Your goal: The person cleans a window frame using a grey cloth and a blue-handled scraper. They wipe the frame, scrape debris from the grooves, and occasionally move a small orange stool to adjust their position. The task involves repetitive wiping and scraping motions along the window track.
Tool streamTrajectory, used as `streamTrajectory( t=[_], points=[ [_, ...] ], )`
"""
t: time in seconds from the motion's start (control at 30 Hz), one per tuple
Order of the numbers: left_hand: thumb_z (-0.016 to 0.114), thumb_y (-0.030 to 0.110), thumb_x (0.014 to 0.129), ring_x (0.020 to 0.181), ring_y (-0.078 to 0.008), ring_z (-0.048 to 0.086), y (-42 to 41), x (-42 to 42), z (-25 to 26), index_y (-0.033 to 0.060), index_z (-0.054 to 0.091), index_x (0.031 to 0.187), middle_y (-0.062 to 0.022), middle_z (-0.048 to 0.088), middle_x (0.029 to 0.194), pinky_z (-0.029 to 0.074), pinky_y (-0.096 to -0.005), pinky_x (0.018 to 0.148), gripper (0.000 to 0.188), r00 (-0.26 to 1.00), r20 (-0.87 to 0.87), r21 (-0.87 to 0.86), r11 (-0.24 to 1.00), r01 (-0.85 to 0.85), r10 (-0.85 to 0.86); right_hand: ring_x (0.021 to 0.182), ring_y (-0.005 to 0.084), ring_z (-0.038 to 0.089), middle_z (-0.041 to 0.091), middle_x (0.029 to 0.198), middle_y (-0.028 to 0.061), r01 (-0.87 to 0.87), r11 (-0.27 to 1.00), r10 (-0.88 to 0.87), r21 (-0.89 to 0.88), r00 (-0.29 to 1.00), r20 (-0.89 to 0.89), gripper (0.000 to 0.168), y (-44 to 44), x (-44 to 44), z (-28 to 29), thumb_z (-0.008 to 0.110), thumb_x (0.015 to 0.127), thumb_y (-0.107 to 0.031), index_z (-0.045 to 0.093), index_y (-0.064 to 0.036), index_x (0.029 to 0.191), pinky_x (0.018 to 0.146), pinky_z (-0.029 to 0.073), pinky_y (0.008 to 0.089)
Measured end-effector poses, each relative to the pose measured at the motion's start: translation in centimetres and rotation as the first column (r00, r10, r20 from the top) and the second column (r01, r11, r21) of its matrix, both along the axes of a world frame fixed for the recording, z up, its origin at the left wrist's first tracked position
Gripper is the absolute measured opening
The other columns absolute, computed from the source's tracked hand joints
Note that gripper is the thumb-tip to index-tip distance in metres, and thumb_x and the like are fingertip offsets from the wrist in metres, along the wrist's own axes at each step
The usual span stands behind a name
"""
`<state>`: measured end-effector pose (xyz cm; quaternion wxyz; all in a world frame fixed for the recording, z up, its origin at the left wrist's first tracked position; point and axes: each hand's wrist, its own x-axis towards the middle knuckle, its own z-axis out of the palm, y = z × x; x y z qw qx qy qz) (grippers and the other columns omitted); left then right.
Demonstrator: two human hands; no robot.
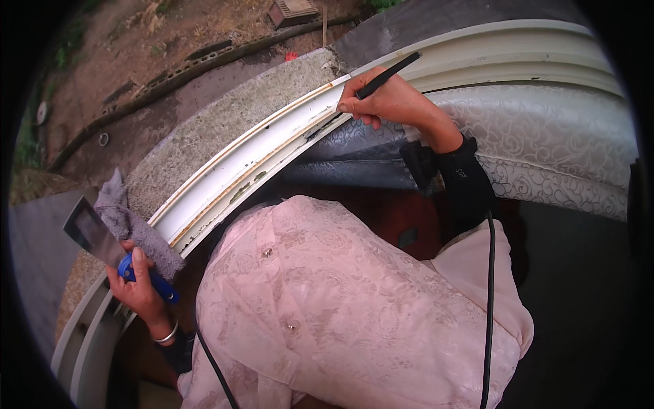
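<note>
My left hand (137, 294) grips the blue handle of a putty knife (96, 230), its broad metal blade pointing up and outward. A grey-purple towel (145, 237) drapes over the white window frame (271, 135) right beside that hand. My right hand (396, 105) holds a slim black-handled tool (389, 75) like a pen, low against the frame's track. The tool's working end is hidden behind my fingers, so its kind is unclear. Rust-brown lines, dark specks and greenish grime mark the grooves of the track.
Outside the frame runs a rough concrete sill (235, 112), with a yard of bare soil (117, 66) far below. Inside, a silvery patterned padded surface (541, 133) lies by my right forearm. Black cables (489, 307) hang from both arms across my pink clothing.
</note>
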<state>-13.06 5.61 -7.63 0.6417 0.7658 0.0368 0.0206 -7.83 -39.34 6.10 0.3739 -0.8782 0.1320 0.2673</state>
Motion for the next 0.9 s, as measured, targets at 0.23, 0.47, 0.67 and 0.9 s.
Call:
streamTrajectory(
  t=[0.23,0.47,0.67,0.9],
  points=[
    [0.059,0.012,0.096,0.067,-0.0065,0.050,-0.9,0.1,0.5,-0.0009,0.057,0.110,-0.0010,0.055,0.076,0.038,-0.0207,0.065,0.019,0.999,-0.006,-0.002,0.999,-0.047,0.047,0.045,0.0093,0.054,0.056,0.054,0.0022,0.026,0.980,-0.024,-0.195,1.000,0.016,0.018,-3.1,-0.1,-1.1,0.065,0.085,-0.011,0.062,0.000,0.072,0.041,0.043,0.0242],
    [0.058,0.011,0.096,0.068,-0.0063,0.050,-0.7,0.0,0.2,-0.0013,0.057,0.111,-0.0013,0.056,0.075,0.039,-0.0208,0.065,0.019,0.998,-0.014,0.002,0.998,-0.066,0.066,0.048,0.0093,0.057,0.062,0.063,0.0043,0.127,0.984,-0.111,0.123,0.985,-0.132,0.017,-3.1,0.2,-2.7,0.068,0.087,-0.012,0.064,0.000,0.076,0.044,0.046,0.0228],
    [0.059,0.010,0.096,0.069,-0.0064,0.051,-1.2,-0.2,0.6,-0.0019,0.057,0.111,-0.0027,0.059,0.085,0.040,-0.0211,0.066,0.019,0.994,-0.039,-0.023,0.994,-0.103,0.102,0.050,0.0099,0.059,0.065,0.068,0.0063,0.183,0.920,-0.089,0.347,0.958,-0.272,0.017,1.6,0.0,-5.9,0.067,0.088,-0.013,0.065,0.001,0.079,0.045,0.049,0.0224],
    [0.060,0.008,0.094,0.068,-0.0066,0.051,-0.9,0.1,0.5,-0.0019,0.057,0.109,-0.0026,0.058,0.080,0.040,-0.0211,0.066,0.018,0.998,-0.025,-0.016,0.998,-0.062,0.061,0.050,0.0075,0.057,0.063,0.067,0.0053,0.110,0.855,0.019,0.507,0.970,-0.241,0.019,11.3,-1.8,-8.2,0.066,0.090,-0.013,0.065,0.001,0.077,0.042,0.048,0.0230]
  ],
)
